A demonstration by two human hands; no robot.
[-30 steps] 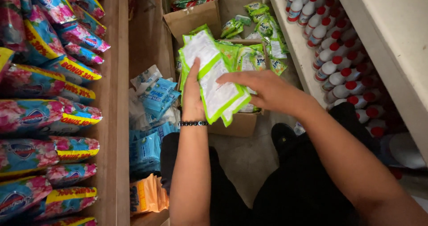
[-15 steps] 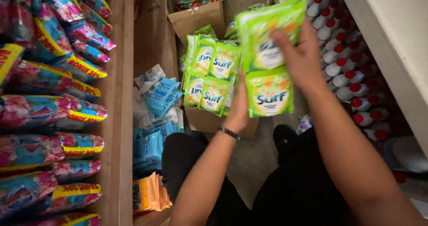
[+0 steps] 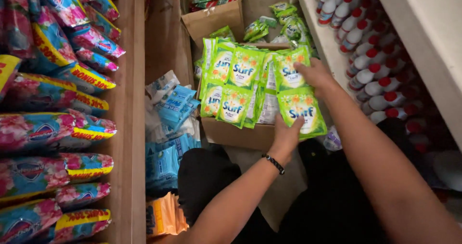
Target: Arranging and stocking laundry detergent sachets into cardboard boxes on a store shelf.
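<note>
Left shelf: a wooden shelf [image 3: 126, 128] along the left edge carries rows of pink and blue flowered pouches with yellow bands [image 3: 53, 104], lying overlapped down its length.
Floor gap: pale blue sachets [image 3: 173, 109] lie heaped just right of the shelf's edge, with an orange packet stack [image 3: 161, 217] below them near the bottom edge.
Cardboard box: an open brown box [image 3: 236, 133] sits on the floor in the middle; strips of green sachets [image 3: 231, 87] hang over its front rim, fanned out and overlapping.
Left hand: the left hand [image 3: 287, 133], a dark beaded bracelet [image 3: 275, 163] on its wrist, reaches up from below and grips the lower edge of the green sachet strip [image 3: 301, 97], thumb on the lower sachet.
Right hand: the right hand [image 3: 315, 75] pinches the same strip at its upper sachet, fingers closed over the right edge; the strip hangs upright just right of the fanned strips, above the box's right front corner.
Farther boxes: more open cardboard boxes [image 3: 216, 18] with loose green sachets stand behind, toward the top.
Right shelf: white bottles with red caps [image 3: 370, 56] stand in rows on the white shelf [image 3: 322, 37] at the right.
</note>
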